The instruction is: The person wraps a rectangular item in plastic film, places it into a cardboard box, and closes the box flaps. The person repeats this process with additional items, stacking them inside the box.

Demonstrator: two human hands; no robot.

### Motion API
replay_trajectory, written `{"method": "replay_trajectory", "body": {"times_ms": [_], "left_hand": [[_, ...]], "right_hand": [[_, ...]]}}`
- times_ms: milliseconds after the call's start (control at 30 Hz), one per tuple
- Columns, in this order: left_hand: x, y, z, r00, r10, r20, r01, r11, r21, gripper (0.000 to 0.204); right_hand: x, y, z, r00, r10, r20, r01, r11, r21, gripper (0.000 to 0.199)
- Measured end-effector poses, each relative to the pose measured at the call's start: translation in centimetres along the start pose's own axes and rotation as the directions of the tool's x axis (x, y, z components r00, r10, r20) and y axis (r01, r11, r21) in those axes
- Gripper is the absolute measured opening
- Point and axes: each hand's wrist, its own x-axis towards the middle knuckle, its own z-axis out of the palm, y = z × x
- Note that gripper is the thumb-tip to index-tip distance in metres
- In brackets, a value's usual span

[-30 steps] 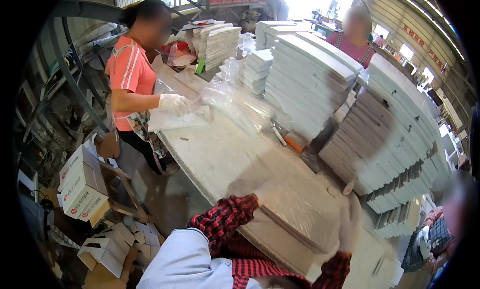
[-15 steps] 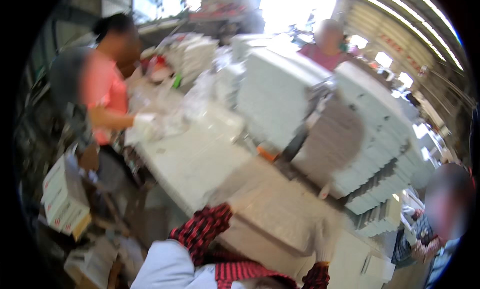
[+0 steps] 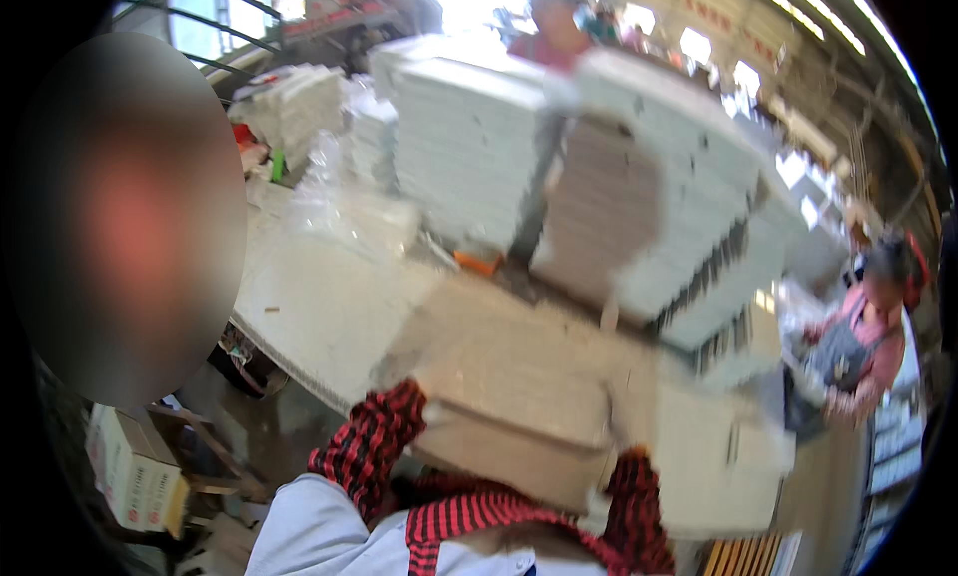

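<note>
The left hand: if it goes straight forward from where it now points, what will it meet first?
The left hand, in a red checked sleeve, already presses the near side of the brown cardboard stack. Going forward it meets that stack first; the tall white stacks stand beyond, though blur makes depth uncertain.

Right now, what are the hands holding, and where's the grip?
A flat stack of brown cardboard sheets, lifted off the table. Left hand at its near left corner, right hand at its near right corner; fingers hidden.
</note>
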Motion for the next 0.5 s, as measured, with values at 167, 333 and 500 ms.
{"method": "replay_trajectory", "body": {"times_ms": [167,333,500], "left_hand": [[0.6,0.3,-4.9,0.99,-0.14,0.034,0.137,0.988,0.069,0.043],[1.3,4.5,-4.2,0.966,-0.205,-0.155,0.17,0.962,-0.212,0.043],[4.4,-1.1,-6.0,0.99,-0.059,-0.125,0.081,0.98,0.183,0.051]], "right_hand": [[2.6,-3.4,0.6,0.997,0.058,0.048,-0.059,0.998,0.01,0.048],[3.6,-4.6,0.7,0.946,0.322,-0.044,-0.325,0.934,-0.151,0.044],[4.9,0.9,0.5,0.978,0.152,-0.145,-0.132,0.982,0.136,0.047]]}}
